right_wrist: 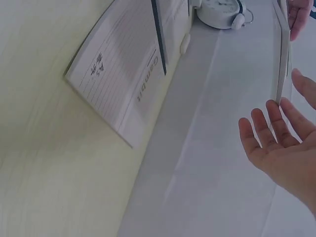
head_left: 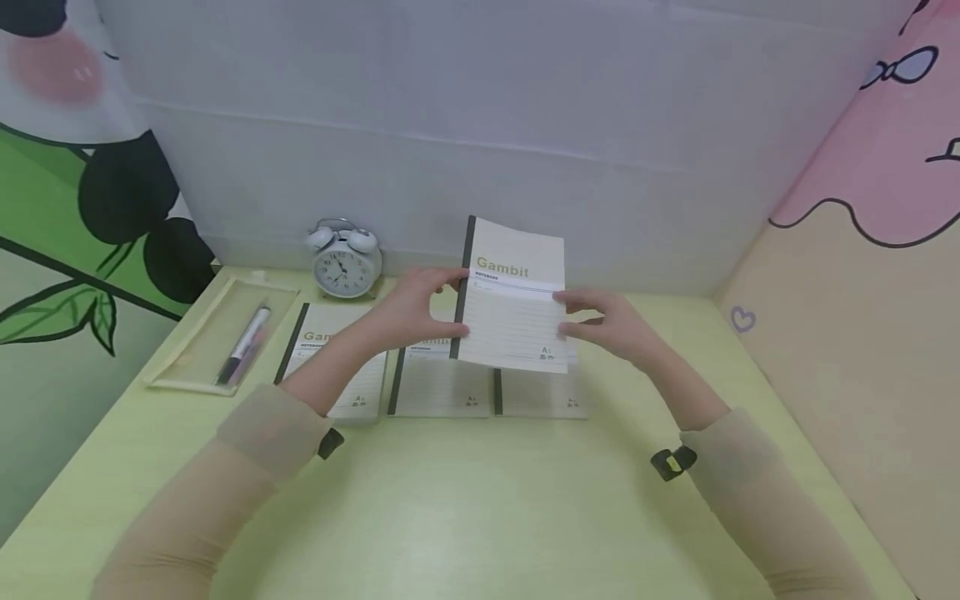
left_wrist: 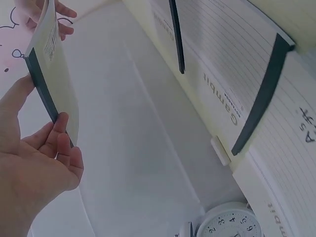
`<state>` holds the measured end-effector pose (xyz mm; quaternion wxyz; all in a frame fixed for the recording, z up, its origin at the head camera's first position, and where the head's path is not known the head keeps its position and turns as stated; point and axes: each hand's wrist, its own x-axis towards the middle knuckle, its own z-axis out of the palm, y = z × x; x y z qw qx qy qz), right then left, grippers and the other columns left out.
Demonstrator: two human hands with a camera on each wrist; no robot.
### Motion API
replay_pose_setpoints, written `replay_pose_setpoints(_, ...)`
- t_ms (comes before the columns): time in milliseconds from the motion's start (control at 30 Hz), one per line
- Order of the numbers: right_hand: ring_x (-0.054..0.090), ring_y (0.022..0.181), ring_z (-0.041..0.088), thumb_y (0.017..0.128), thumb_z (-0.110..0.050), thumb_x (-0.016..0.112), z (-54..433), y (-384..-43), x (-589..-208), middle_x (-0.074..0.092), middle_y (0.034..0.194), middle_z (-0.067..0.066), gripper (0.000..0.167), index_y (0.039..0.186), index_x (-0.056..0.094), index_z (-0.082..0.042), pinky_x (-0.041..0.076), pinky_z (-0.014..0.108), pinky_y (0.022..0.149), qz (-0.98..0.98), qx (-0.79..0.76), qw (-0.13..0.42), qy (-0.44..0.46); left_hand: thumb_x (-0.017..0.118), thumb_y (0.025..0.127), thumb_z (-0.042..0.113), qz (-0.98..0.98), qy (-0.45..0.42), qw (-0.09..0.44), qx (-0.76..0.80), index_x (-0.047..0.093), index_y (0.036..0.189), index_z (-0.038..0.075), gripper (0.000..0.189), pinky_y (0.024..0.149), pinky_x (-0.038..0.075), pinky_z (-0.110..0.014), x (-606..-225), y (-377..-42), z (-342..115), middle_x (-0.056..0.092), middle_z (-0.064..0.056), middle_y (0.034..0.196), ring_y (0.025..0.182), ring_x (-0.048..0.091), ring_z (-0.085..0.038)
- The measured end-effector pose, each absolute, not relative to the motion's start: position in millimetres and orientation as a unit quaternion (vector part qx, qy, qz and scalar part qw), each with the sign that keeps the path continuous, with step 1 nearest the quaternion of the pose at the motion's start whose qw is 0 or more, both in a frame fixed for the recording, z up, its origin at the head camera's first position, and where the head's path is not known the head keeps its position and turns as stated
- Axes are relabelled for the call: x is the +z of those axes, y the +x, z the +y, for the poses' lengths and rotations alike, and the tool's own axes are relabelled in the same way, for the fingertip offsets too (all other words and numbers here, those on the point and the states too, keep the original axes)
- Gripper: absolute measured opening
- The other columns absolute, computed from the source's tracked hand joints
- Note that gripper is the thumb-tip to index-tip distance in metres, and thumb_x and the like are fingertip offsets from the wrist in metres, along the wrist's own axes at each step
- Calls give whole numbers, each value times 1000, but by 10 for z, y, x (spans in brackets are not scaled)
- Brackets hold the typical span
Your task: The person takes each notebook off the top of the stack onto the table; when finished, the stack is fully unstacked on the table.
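Observation:
A white Gambit notebook (head_left: pixel 512 308) with a dark spine is held up above the table, its cover facing me. My left hand (head_left: pixel 408 312) pinches its spine side between thumb and fingers; the left wrist view shows the fingers (left_wrist: pixel 62 123) behind it. At the opposite edge, my right hand (head_left: pixel 611 327) holds it lightly by the thumb and fingertips. Beneath lie three like notebooks in a row: a left one (head_left: pixel 352 392) partly behind my left forearm, a middle one (head_left: pixel 442 392), and a right one (head_left: pixel 540 393) partly covered by the raised notebook.
A white twin-bell alarm clock (head_left: pixel 347 268) stands at the back, behind the left notebook. Left of the row lies a translucent pouch (head_left: pixel 183 354) with pens (head_left: pixel 243 346) in it. A white sheet (head_left: pixel 450 125) hangs behind the table (head_left: pixel 480 508); printed walls flank both sides.

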<state>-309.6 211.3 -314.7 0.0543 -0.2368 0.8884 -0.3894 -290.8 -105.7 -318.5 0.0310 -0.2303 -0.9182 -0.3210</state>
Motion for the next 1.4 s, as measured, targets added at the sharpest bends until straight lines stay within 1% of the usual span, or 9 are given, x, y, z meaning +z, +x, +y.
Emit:
replay_pose_setpoints(200,50,119,25,83,-24,73,2497,-3141,-3204,55,131,9,55,134,54,-11,45,41,97,887,-393,44,-239,77,76,41,-901,-250,19,-355,36,146,18,83,96,39,-43,-3240,-2993,-744,51,-1,129,116,43,-24)
replay_pose_setpoints(400,53,115,17,85,-20,71,2858,-3077,-3273,54,133,7,51,132,56,-12,47,21,90,884,-421,25,-204,77,77,40,-883,-265,11,-387,34,146,18,84,97,40,-41,-3366,-3042,-392,51,-1,130,118,43,-24)
replay_pose_setpoints(533,55,109,6,87,-21,69,3092,-3061,-3323,53,135,11,52,135,53,-10,46,14,87,884,-420,10,-205,77,77,38,-872,-274,10,-405,36,145,17,83,96,40,-40,-3468,-3094,-166,52,1,128,115,43,-22)
replay_pose_setpoints(633,54,108,-1,88,-22,68,3265,-3039,-3364,53,134,7,52,136,51,-10,44,13,86,887,-418,8,-197,78,76,39,-868,-277,2,-413,37,145,19,83,94,40,-40,-3543,-3132,7,53,3,127,115,43,-22)
replay_pose_setpoints(767,50,111,-2,87,-22,68,3468,-2993,-3420,54,132,-3,52,136,52,-13,41,12,86,893,-417,13,-168,78,75,43,-871,-281,-3,-402,37,145,20,84,93,40,-39,-3633,-3181,230,54,5,127,115,43,-20)
replay_pose_setpoints(900,49,114,1,89,-24,66,3632,-2991,-3481,51,136,-1,53,138,49,-16,39,20,91,902,-400,30,-159,78,74,44,-882,-282,5,-378,38,144,19,84,95,37,-41,-3720,-3226,429,55,6,125,114,43,-18)
replay_pose_setpoints(1100,45,124,23,90,-26,65,3822,-3036,-3608,47,141,10,55,140,46,-15,33,53,99,909,-383,54,-157,78,74,44,-905,-278,5,-321,40,143,18,84,101,33,-42,-3880,-3287,683,57,6,124,120,39,-20)
replay_pose_setpoints(1200,41,128,32,89,-29,65,3905,-3044,-3673,46,141,13,58,141,44,-16,30,59,101,915,-371,65,-148,79,73,43,-912,-269,-11,-311,40,143,19,84,100,34,-38,-3961,-3320,790,57,8,123,118,40,-17)
replay_pose_setpoints(1400,37,130,35,88,-31,67,3983,-3075,-3801,41,145,14,61,142,44,-15,26,63,101,916,-363,98,-143,81,71,40,-916,-259,-40,-304,42,142,18,83,101,34,-38,-4072,-3360,901,58,8,122,116,42,-16)
